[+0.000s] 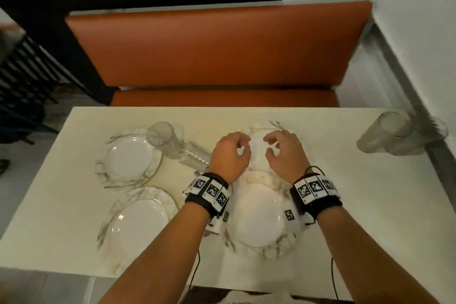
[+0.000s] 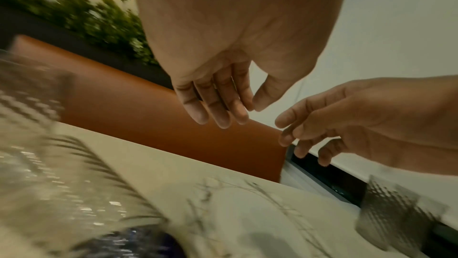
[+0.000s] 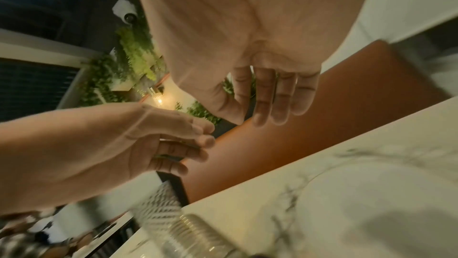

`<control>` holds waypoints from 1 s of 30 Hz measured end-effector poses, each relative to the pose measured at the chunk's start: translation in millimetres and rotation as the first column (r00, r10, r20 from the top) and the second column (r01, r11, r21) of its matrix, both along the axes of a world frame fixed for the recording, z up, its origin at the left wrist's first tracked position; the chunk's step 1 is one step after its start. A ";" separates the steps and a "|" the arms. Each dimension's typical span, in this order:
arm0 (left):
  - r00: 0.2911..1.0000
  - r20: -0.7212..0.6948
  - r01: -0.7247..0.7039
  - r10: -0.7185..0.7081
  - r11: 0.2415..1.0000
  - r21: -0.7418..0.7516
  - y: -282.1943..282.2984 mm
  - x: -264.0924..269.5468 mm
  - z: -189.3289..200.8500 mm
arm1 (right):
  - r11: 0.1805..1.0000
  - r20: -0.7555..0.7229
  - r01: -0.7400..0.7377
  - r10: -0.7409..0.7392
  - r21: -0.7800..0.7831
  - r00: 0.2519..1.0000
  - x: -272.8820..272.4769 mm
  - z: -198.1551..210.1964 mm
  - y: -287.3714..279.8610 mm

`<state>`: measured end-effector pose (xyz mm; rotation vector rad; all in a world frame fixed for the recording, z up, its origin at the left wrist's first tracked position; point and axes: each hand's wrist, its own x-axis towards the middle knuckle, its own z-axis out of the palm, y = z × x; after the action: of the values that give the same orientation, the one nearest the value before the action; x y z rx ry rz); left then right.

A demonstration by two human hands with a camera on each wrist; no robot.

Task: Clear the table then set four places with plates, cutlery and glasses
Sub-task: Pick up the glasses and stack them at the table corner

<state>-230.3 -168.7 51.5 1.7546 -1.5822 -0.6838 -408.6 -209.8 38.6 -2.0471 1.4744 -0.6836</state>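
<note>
Both hands hover side by side over the far centre marbled plate, fingers loosely curled, holding nothing. My left hand and right hand are a small gap apart. The left wrist view shows the left hand empty with the right hand beside it. In the right wrist view the right hand is empty above the plate. Three more marbled plates lie at far left, near left and near centre. A ribbed glass stands upright; another glass lies on its side.
A stack of ribbed glasses stands at the table's far right corner by the wall. An orange bench seat runs behind the cream table. A dark chair stands off the left side.
</note>
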 end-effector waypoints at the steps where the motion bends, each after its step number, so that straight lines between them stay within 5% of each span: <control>1: 1.000 0.006 -0.030 0.030 0.999 -0.014 8.8 23.8 1.3 | 0.999 0.002 -0.037 0.037 0.017 0.999 24.7 -2.9 7.2; 9: 0.941 0.215 -0.226 0.262 0.958 -0.178 35.5 182.8 11.1 | 0.975 -0.064 -0.207 0.213 0.085 0.975 189.5 -1.9 38.6; 15: 0.908 0.418 -0.130 0.024 0.965 0.229 4.0 233.6 3.6 | 0.973 -0.222 -0.146 0.185 0.182 0.957 233.0 -19.2 31.2; 19: 0.931 0.358 -0.041 -0.072 0.954 0.297 -4.0 240.7 -8.2 | 0.975 -0.306 -0.127 0.179 0.182 0.935 243.6 -32.0 25.3; 30: 0.964 0.235 -0.168 0.128 0.973 0.159 19.6 268.4 0.6 | 0.959 -0.560 -0.005 0.170 0.284 0.811 265.6 -71.4 4.1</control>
<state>38.0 -149.1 52.1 2.1225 -1.5526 -0.5855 -143.0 -205.7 -32.8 -2.1831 1.6580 0.2192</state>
